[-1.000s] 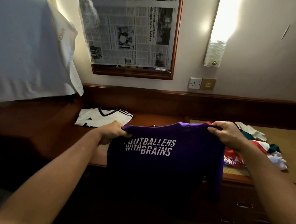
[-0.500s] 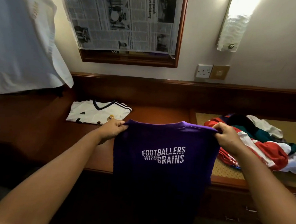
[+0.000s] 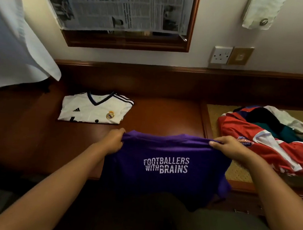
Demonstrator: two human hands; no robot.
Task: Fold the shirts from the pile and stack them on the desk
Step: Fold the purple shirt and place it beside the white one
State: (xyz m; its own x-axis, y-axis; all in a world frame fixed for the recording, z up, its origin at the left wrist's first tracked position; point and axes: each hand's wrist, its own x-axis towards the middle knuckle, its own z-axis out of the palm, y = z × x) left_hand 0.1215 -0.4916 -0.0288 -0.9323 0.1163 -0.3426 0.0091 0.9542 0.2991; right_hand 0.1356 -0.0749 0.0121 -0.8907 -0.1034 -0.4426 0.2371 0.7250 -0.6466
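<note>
A purple shirt (image 3: 164,169) with white lettering hangs over the front edge of the wooden desk (image 3: 165,115). My left hand (image 3: 114,141) grips its left shoulder and my right hand (image 3: 229,147) grips its right shoulder, holding it spread out. A folded white jersey (image 3: 93,109) lies flat on the desk behind my left hand. The pile of unfolded shirts (image 3: 271,139), red, white and green, sits at the right on a woven mat (image 3: 217,112).
A white cloth (image 3: 13,47) hangs at the left over the desk's end. A framed mirror covered with newspaper (image 3: 122,8) is on the wall, with a wall socket (image 3: 221,55) to its right. Drawers lie below the desk at the right.
My view has tilted down and closer to the desk. Both hands have lowered the purple shirt toward the desk's front edge, keeping their grip on its shoulders.
</note>
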